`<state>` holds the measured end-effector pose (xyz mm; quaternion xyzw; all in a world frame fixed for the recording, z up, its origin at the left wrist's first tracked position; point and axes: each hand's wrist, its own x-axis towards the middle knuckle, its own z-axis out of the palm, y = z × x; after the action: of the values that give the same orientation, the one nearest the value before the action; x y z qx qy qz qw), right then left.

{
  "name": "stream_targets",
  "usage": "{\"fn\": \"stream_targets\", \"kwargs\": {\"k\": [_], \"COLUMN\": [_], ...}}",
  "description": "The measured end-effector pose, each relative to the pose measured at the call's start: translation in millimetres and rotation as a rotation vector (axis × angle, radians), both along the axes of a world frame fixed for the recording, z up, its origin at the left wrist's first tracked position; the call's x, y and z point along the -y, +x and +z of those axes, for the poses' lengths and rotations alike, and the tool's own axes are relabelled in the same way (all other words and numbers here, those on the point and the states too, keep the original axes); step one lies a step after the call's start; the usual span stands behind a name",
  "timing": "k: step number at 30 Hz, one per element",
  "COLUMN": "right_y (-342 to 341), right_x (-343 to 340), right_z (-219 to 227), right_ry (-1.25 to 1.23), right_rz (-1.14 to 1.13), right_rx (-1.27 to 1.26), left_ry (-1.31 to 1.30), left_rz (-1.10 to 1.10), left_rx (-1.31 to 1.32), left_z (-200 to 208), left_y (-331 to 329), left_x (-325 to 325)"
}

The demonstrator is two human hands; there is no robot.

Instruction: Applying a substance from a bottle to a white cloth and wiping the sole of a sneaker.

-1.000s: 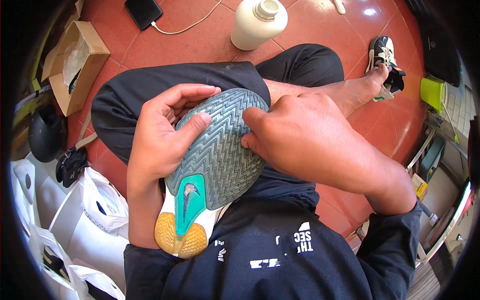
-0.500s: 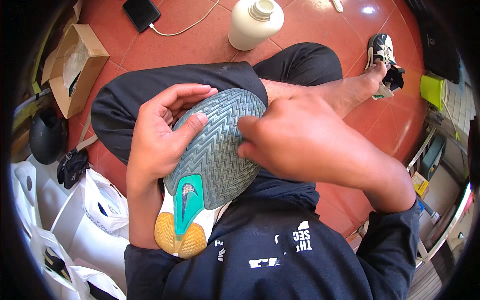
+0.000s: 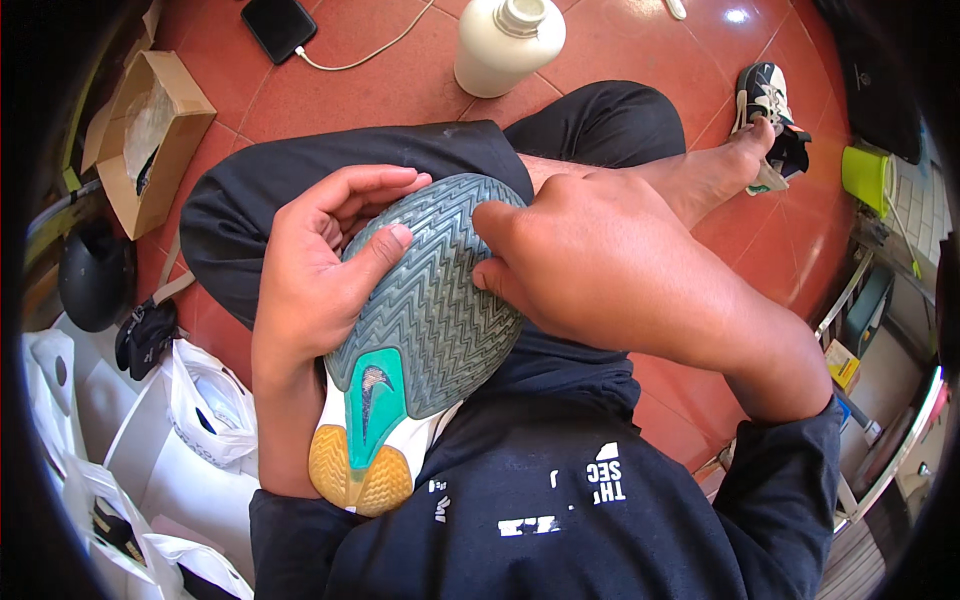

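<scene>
A shoe (image 3: 425, 290) rests over my lap, tilted, with its sole turned up toward me. The tread is dark grey with zigzag grooves; a teal panel sits near the middle, and the heel is yellow with white sides. My left hand (image 3: 335, 240) grips the shoe's left edge, thumb on the sole and the other fingers around its side. On the right side of the tread, my right hand (image 3: 570, 260) is closed, its index finger and thumb curled against the grooves. Whatever may be pinched between those fingertips is hidden.
A white jug (image 3: 508, 50) and a black phone (image 3: 279, 28) on a cable stand beyond my crossed legs on red tiles. Another shoe (image 3: 765, 110) lies by my bare foot. An open cardboard box (image 3: 165, 150) and white plastic bags (image 3: 210, 405) are at the left.
My right hand's fingertips have shifted slightly up the sole toward the toe. The left hand and the shoe have stayed almost in place.
</scene>
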<state>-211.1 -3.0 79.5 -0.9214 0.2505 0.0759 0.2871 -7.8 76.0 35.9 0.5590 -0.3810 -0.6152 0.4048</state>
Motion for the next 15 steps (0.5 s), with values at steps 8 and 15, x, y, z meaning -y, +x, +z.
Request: {"fn": "stream_targets", "kwargs": {"k": [8,15], "right_y": [-1.3,-7.1], "right_x": [-5.9,14.6], "right_z": [1.7,14.4], "right_ry": [0.151,0.169], "right_rz": [-0.063,-0.2], "right_rx": [-0.047,-0.042], "left_ry": [0.01,0.011], "left_rz": [-0.02,-0.021], "left_rx": [0.041,0.017], "left_z": [2.7,-0.2], "left_y": [-2.2,2.4], "left_x": [0.3,-0.9]}}
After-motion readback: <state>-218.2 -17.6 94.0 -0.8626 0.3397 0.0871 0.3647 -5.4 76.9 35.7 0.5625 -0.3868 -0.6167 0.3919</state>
